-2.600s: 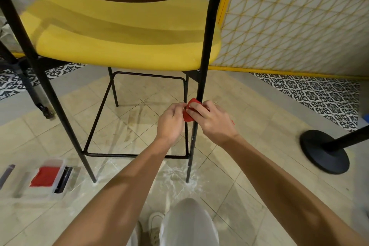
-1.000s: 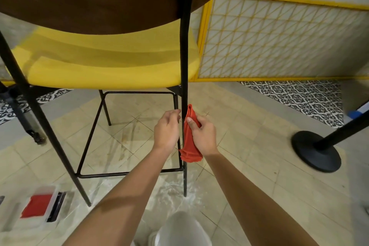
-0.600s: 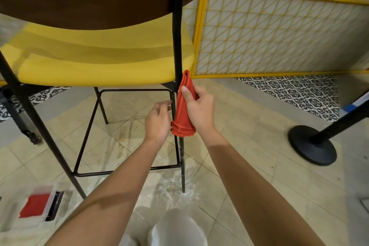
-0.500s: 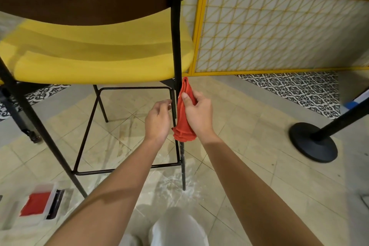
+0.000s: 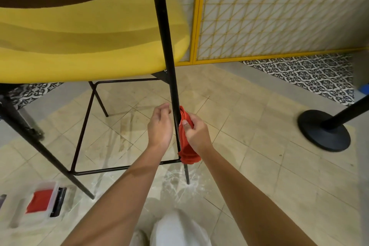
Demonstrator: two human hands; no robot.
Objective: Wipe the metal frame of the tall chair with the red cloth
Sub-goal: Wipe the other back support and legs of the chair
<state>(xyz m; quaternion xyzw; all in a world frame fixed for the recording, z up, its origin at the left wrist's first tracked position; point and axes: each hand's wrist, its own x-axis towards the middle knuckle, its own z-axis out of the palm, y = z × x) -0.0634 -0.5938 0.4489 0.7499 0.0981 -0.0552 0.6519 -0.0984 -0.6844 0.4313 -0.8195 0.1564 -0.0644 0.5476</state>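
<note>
The tall chair has a yellow seat and a thin black metal frame. Its near right leg runs down the middle of the view to the floor. My right hand is shut on the red cloth, which is folded against the right side of that leg, low down, just above the footrest bar. My left hand hovers on the left side of the same leg, fingers loosely curled, holding nothing; whether it touches the leg I cannot tell.
A clear plastic box with red contents lies on the tiled floor at lower left. A black stanchion base stands at right. A yellow lattice panel lines the wall behind. A second frame leg slants at left. White residue marks the floor around the leg's foot.
My right hand has slid the red cloth down the chair leg from just under the seat to near the footrest bar. My left hand followed downward beside the leg.
</note>
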